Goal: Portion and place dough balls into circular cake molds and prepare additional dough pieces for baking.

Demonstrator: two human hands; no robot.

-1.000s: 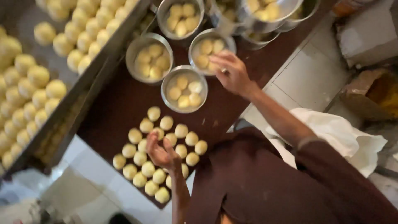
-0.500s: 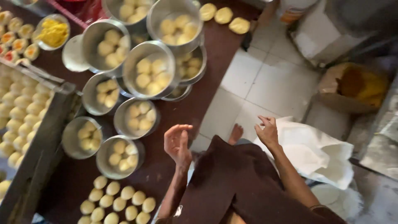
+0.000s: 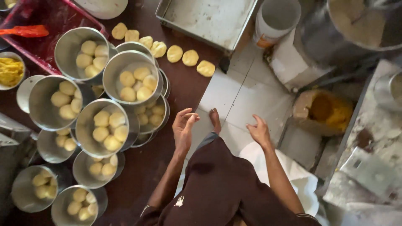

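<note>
Lifting left hand (image 3: pixel 183 129) clear of steel bowls (image 3: pixel 106 127).

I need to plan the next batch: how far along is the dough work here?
Done: steel bowls stand stacked and filled with yellow dough balls, and flattened dough rounds lie in a row. In hand: nothing; the left hand and right hand hang open and empty. Left: the metal tray holds no dough.
</note>
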